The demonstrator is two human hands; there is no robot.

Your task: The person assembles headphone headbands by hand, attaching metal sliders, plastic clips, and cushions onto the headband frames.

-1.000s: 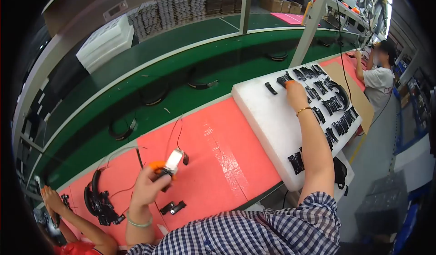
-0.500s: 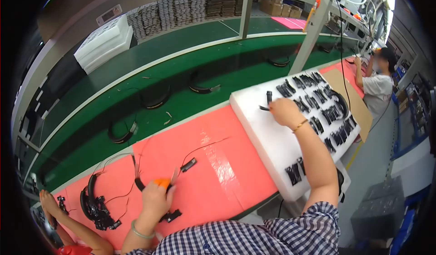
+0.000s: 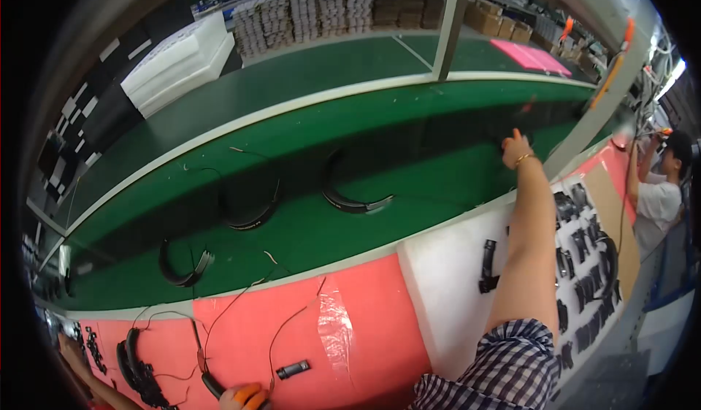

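Observation:
My right hand [image 3: 517, 151] stretches far out over the green conveyor belt, orange covers on its fingertips. Thumb and index finger look spread, at a dark headband [image 3: 505, 144] that is mostly hidden in shadow. At the bottom edge, partly cut off, my left hand [image 3: 244, 397] has orange-covered fingers closed on a black headband [image 3: 212, 384] with a thin wire. A small black part [image 3: 293, 369] lies on the pink mat to the right of that hand. Beneath my right forearm, a black piece [image 3: 488, 258] rests on the white foam tray [image 3: 445, 293].
Several black headbands, one here [image 3: 354, 202], lie along the belt [image 3: 292, 257]. Rows of black parts [image 3: 584, 257] fill the foam's right side. A metal post [image 3: 606, 96] rises beyond my right hand. One co-worker [image 3: 657, 198] is at right; another's arm [image 3: 91, 377] is at left.
My right hand has left the foam tray, where the black piece now lies, and reached forward over the belt. The view has tilted upward, putting my left hand at the bottom edge.

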